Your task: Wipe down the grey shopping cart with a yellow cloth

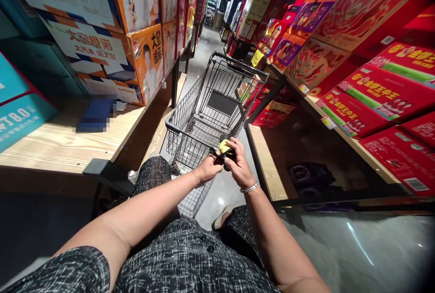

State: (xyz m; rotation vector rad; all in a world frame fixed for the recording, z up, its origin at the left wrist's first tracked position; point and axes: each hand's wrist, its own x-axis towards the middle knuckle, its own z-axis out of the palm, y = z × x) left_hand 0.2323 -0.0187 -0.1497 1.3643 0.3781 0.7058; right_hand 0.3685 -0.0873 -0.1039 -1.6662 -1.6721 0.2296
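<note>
Both hands meet over the near end of a black wire shopping cart point(220, 103). My left hand point(208, 169) pinches a small dark item point(215, 152) between thumb and fingers. From the right, my right hand point(241, 166) is closed on the same item, its fingers curled over a soft-looking yellow piece point(224, 146). The item's exact kind is too small and covered to make out. Behind the hands, the cart's basket shows bare wire mesh.
Stacked orange-and-white drink cartons point(146, 57) stand on a wooden shelf point(50, 152) at left, beside a dark blue flat object point(97, 114). Red gift boxes point(370, 89) fill the right shelf. A narrow aisle point(208, 41) runs ahead. A bottle cap point(132, 175) shows near my left knee.
</note>
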